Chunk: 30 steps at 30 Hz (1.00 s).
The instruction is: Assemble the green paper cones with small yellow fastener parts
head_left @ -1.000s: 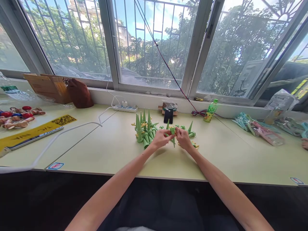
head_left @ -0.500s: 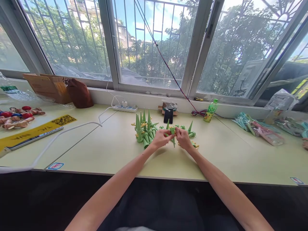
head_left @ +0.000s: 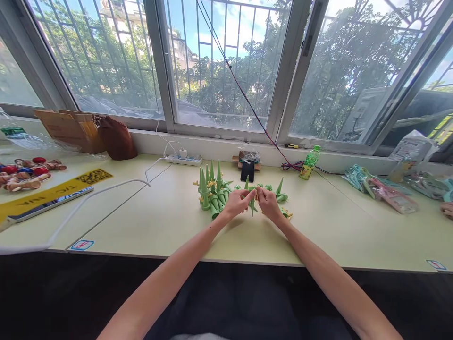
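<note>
A green plastic watering spike (head_left: 252, 208) points downward, pinched in my left hand (head_left: 236, 203) above the table. Close beside it, my right hand (head_left: 268, 203) is closed at the spike's upper end. A small yellow piece shows at the right fingertips, partly hidden by them. Left of my hands is a cluster of green spikes (head_left: 215, 208), some upright and some lying down, with yellow fittings among them. Behind the right hand, another green spike (head_left: 280, 186) points up, and loose yellow pieces (head_left: 288, 216) lie near that wrist.
A black phone (head_left: 247, 171) lies behind the spikes. Further back are a power strip (head_left: 184, 159) and a green drink bottle (head_left: 310, 163). A white cable (head_left: 106, 188) crosses the left side. Wooden toys (head_left: 28, 174) lie far left, bagged items (head_left: 389, 193) at right.
The held spike has shifted slightly left and tilted, and its upper end is now more covered by my fingers. Both hands stay in nearly the same place.
</note>
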Motion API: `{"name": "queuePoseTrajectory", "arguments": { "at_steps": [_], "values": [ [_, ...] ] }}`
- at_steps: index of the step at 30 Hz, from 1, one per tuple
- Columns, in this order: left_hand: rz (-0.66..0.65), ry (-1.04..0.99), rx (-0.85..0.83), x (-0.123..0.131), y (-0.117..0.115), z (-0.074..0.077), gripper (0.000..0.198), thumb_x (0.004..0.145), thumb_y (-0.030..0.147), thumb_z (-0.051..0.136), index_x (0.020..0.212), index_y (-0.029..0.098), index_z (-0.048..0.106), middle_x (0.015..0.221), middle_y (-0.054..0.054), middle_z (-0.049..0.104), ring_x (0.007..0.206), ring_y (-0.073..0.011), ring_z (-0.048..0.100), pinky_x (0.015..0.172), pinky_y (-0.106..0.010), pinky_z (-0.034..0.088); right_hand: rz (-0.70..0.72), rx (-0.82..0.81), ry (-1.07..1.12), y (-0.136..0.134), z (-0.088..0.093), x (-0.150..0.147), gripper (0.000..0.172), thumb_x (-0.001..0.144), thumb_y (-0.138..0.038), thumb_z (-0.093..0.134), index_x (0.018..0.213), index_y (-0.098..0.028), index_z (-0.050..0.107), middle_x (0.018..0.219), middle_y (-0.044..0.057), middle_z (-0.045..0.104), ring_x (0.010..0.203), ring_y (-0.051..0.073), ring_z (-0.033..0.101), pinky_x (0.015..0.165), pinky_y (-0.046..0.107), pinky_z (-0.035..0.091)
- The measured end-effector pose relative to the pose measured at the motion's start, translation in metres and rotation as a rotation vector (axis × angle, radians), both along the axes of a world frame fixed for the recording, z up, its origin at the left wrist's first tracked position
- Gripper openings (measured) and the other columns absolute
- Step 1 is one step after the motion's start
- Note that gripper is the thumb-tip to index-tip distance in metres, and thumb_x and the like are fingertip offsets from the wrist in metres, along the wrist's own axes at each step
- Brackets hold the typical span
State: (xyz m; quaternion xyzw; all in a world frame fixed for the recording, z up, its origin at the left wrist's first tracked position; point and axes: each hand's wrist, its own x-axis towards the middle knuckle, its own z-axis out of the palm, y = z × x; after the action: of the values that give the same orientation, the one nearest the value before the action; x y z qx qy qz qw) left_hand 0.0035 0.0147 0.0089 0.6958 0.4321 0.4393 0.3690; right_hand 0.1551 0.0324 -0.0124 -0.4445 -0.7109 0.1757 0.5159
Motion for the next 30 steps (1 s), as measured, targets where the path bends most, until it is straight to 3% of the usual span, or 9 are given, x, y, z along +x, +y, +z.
{"name": "queuePoseTrajectory", "arguments": {
  "at_steps": [6,14,19,30],
  "values": [
    [0.011,-0.088,-0.041,0.001,0.002,-0.001,0.047,0.083,0.06,0.056,0.072,0.015,0.058,0.051,0.003,0.052,0.039,-0.0084,0.051,0.033,-0.018,0.037,0.018,0.009,-0.027,0.0,0.0,-0.001,0.051,0.096,-0.06,0.031,0.061,-0.023,0.037,0.048,-0.003,0.039,0.047,0.013,0.035,0.05,0.028,0.03],
    [-0.045,-0.263,-0.11,0.002,0.006,-0.004,0.05,0.079,0.053,0.067,0.109,0.014,0.057,0.061,0.003,0.058,0.039,-0.0075,0.049,0.034,-0.019,0.039,0.051,0.015,-0.059,-0.005,0.005,-0.002,0.05,0.096,-0.057,0.033,0.061,-0.022,0.044,0.05,-0.001,0.045,0.05,0.014,0.042,0.052,0.027,0.033],
    [-0.041,-0.31,-0.124,0.001,0.012,-0.008,0.05,0.079,0.055,0.066,0.106,0.015,0.058,0.061,0.003,0.058,0.037,-0.0055,0.042,0.035,-0.02,0.04,0.084,-0.003,-0.044,-0.005,0.005,-0.003,0.05,0.096,-0.058,0.033,0.063,-0.022,0.045,0.051,-0.001,0.046,0.05,0.014,0.043,0.053,0.028,0.033],
    [-0.032,-0.379,-0.156,0.0,0.012,-0.007,0.049,0.077,0.057,0.067,0.101,0.015,0.056,0.066,0.001,0.061,0.041,-0.0061,0.046,0.038,-0.021,0.039,0.126,-0.028,-0.043,-0.009,0.008,-0.003,0.05,0.094,-0.061,0.035,0.064,-0.022,0.045,0.052,-0.001,0.045,0.051,0.014,0.042,0.051,0.027,0.032]
  ]
}}
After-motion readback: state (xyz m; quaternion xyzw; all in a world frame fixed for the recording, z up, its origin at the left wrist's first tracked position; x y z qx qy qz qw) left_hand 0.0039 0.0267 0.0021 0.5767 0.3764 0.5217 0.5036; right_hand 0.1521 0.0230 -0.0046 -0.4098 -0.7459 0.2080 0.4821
